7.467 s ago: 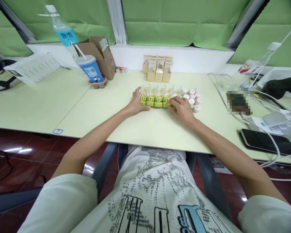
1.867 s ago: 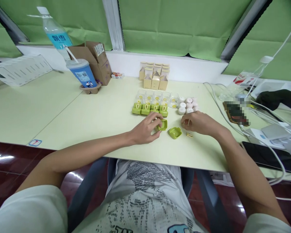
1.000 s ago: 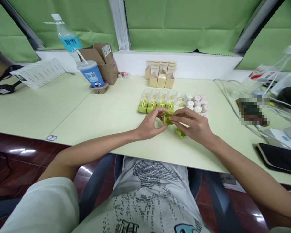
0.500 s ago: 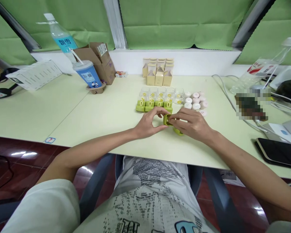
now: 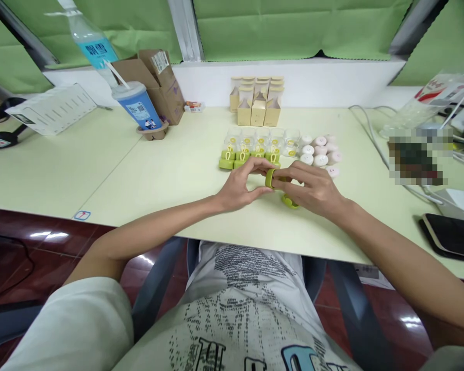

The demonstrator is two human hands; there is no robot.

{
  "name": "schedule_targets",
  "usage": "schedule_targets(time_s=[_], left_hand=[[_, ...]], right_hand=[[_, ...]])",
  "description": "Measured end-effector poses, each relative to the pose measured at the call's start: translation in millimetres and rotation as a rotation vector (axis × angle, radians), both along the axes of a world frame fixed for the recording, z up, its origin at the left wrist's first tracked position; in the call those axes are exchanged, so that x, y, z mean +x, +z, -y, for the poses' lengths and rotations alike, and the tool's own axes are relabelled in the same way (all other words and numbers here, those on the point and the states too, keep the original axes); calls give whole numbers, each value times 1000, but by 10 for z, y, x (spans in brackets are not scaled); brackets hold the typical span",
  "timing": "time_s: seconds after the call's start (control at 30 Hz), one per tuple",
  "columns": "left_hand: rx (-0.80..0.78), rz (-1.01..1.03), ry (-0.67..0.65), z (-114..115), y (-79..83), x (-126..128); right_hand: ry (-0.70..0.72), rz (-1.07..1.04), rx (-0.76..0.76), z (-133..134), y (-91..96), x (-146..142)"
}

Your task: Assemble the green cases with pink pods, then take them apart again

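Note:
My left hand [image 5: 242, 184] and my right hand [image 5: 311, 186] meet over the pale table [image 5: 178, 170], both pinched on one small green case piece [image 5: 269, 178] held tilted on edge. A second green piece [image 5: 290, 201] lies on the table under my right hand. Just beyond stand a row of green cases with yellow loops [image 5: 235, 158], a row of clear cups [image 5: 263, 138] and a cluster of pinkish-white round pieces [image 5: 320, 152].
Small beige cartons [image 5: 257, 100] stand by the back wall. At the left are a blue cup with a straw [image 5: 138, 107], a cardboard box [image 5: 154, 72], a water bottle [image 5: 88, 41] and a white box [image 5: 52, 107]. Cables [image 5: 371, 139] and a black phone [image 5: 452, 237] lie right.
My hands pulled a green case out of the row, took it apart near the table edge, then came together on one green piece, now lifted and tilted. The camera shifted slightly.

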State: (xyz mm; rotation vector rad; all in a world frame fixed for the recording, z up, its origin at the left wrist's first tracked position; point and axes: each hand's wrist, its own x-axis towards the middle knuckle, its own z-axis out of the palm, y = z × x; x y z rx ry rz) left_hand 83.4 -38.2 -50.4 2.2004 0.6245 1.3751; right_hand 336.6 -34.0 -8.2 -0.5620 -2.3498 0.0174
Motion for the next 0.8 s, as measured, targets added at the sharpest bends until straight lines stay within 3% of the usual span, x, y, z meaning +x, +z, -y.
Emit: schedule_targets(time_s=[0.17,0.23,0.33,0.43,0.63,0.8], left_hand=[[18,59,65,43,74,26],[53,36,102,66,98,18],[176,-34,150,86,120,-1],[315,-66,180,79,126,-14],[357,-89,166,82,124,-13],[197,-73,138,90,126,10]], right_hand=[[-141,-344,-144,66,175,39],[-155,-427,-338,74,184,11],[-63,-428,-693,58,134,-65],[33,-444,-887,54,85,-126],[64,-531,-961,78,52,-158],[87,-613,-888,53,23,-190]])
